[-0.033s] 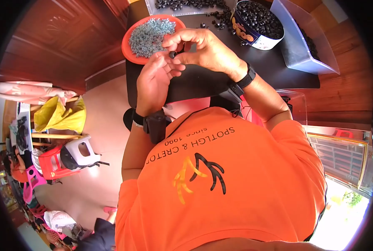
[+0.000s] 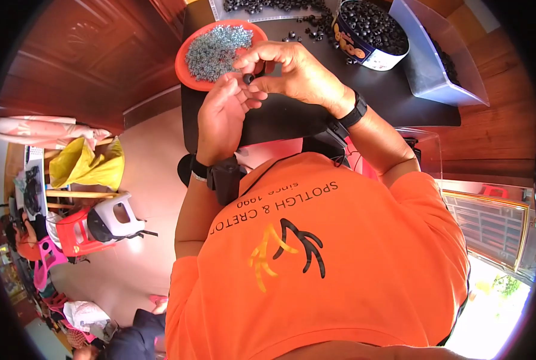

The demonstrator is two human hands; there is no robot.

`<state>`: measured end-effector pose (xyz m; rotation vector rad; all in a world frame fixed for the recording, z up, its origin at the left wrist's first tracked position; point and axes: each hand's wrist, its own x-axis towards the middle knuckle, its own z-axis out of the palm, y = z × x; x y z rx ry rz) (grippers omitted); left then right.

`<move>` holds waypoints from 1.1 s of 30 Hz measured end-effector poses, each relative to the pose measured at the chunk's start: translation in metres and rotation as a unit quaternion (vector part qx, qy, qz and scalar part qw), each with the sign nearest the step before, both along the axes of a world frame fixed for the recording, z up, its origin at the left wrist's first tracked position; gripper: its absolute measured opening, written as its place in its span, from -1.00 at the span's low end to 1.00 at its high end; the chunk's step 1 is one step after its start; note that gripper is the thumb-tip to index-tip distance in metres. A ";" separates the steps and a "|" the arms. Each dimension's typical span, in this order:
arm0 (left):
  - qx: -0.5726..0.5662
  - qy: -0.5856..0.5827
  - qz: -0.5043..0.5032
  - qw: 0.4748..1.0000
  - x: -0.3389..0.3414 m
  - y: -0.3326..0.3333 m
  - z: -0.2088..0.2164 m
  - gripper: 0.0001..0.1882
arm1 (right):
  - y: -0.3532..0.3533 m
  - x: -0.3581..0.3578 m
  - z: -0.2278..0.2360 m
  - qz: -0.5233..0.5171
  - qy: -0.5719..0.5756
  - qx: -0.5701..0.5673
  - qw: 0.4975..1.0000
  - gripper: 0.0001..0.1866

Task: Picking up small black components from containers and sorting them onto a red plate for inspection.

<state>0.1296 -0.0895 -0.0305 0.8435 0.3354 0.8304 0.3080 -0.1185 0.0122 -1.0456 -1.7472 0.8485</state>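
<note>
Over the dark table, my two hands meet at a small, round black piece (image 2: 248,78) with a knob-like shape. My left hand (image 2: 223,114) is closed on it from below, thumb and fingertips pressed together. From the right, my right hand (image 2: 304,72) pinches at the same piece, with thumb and forefinger curved around it. Whether the fingers hide another small part, I cannot tell. Just beyond my left fingers lies a red plate (image 2: 184,69) heaped with small shiny metal pieces (image 2: 217,51), perhaps springs.
Behind my right hand stands a round tin (image 2: 385,60) filled with small black pieces. A translucent bin (image 2: 430,72) leans beside it. Another clear tray (image 2: 274,17) lies at the far edge, with black pieces spilled near it. Stools (image 2: 115,216) and a person (image 2: 133,339) are at left.
The black piece has turned slightly between my fingers. The person at lower left has shifted a little to the left. My hands stay in nearly the same place.
</note>
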 end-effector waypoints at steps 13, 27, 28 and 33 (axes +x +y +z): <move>-0.018 -0.003 -0.014 1.000 -0.002 -0.002 -0.004 -0.72 | 0.001 -0.005 -0.004 -0.010 -0.089 0.134 0.987 -0.70; -0.057 -0.020 -0.002 0.998 -0.002 0.003 -0.014 -0.75 | 0.005 -0.012 -0.012 -0.039 -0.114 0.179 0.976 -0.69; -0.059 -0.027 -0.002 0.998 -0.002 0.003 -0.015 -0.74 | 0.005 -0.013 -0.014 -0.041 -0.098 0.169 0.980 -0.68; -0.068 -0.011 -0.008 0.998 -0.002 0.002 -0.019 -0.70 | 0.010 -0.008 -0.022 -0.037 -0.135 0.189 0.972 -0.67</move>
